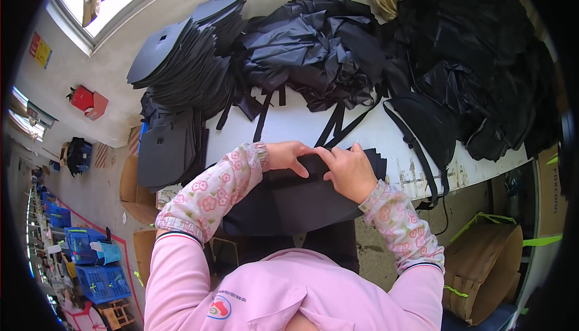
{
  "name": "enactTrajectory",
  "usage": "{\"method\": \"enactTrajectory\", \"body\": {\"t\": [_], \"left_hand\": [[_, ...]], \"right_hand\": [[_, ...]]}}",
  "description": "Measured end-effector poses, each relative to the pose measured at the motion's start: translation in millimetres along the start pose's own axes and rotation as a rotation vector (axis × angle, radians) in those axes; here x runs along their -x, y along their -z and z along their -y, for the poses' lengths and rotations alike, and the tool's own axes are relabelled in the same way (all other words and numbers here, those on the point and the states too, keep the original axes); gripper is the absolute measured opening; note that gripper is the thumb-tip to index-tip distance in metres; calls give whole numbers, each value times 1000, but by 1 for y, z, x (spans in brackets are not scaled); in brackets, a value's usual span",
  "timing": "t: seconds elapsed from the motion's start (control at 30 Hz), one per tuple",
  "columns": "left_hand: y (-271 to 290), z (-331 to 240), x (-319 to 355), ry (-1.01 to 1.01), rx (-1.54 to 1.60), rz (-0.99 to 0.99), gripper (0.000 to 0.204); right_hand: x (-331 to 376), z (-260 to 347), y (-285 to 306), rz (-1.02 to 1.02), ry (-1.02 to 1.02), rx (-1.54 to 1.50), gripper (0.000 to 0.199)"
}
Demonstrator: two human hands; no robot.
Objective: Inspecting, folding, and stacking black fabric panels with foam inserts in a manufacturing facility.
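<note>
A dark, flexible black panel (295, 207) lies across the near edge of the white table, its lower part hanging over toward my lap. My left hand (288, 157) is closed at the panel's far edge, thumb on top beside a dark slot-like mark. Close to it, my right hand (351, 173) grips the same edge with bent fingers, and the fingertips of both hands nearly meet. Further black layers (377, 163) stick out beyond my right hand. What lies under my fingers is hidden.
Stacked dark grey slotted sheets (163, 50) rise at the far left, with more sheets (172, 150) nearer. Black fabric (313, 47) is heaped at the back of the white table (289, 117). A black strapped bag (425, 126) lies right. Below stands a cardboard box (482, 271).
</note>
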State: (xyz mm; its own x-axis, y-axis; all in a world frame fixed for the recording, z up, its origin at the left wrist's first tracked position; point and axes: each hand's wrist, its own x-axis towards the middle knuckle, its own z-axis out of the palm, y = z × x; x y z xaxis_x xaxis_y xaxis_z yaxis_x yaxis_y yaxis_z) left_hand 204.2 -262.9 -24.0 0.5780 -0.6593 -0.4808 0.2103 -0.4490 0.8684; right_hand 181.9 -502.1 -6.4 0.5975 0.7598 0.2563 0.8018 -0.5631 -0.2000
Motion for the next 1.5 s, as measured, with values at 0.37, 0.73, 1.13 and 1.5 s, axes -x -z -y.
{"method": "enactTrajectory", "body": {"t": [0.37, 0.73, 1.13, 1.5], "left_hand": [[-2, 15, -4, -233, -200, -254, 74], [-109, 58, 24, -310, -1037, -368, 89], [-101, 53, 54, -408, -705, -540, 56], [-81, 53, 67, -486, -534, -689, 38]], "right_hand": [[-1, 4, -10, 1, -105, 51, 60], [-106, -77, -10, -78, -199, -338, 45], [-235, -82, -70, 303, -232, 253, 74], [-171, -35, -62, 160, 33, 122, 24]]}}
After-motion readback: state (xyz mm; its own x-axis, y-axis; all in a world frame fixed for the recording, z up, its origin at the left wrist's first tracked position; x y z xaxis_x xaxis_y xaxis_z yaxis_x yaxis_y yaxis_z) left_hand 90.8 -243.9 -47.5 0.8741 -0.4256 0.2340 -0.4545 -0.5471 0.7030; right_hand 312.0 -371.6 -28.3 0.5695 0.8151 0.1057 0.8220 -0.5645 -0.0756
